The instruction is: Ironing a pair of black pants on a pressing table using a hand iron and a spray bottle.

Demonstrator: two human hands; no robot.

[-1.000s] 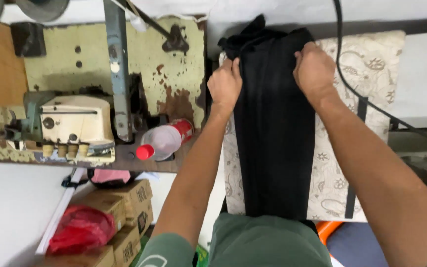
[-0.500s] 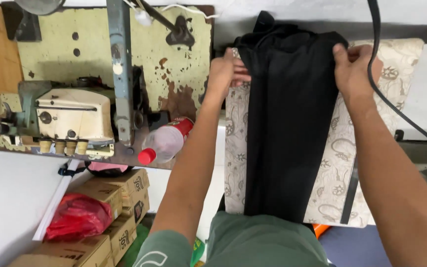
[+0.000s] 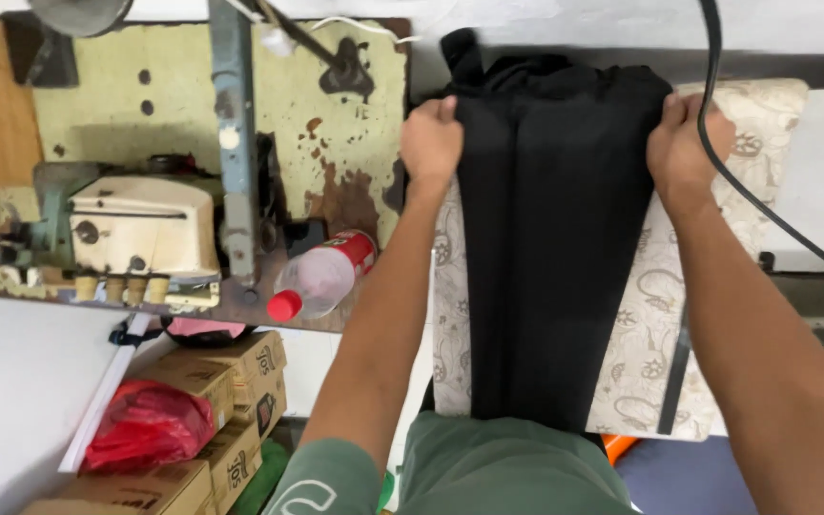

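Since the earlier frame, both hands are spread apart: left hand [image 3: 431,143] and right hand [image 3: 684,148] grip the black cloth [image 3: 555,248] at its far corners, stretched flat down the padded board [image 3: 641,353].

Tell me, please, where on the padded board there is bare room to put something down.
On the patterned board, a bare strip lies right of the black cloth, below the right hand, and a narrower one lies left of it, below the left hand. The worn table is crowded near the bottle and machine.
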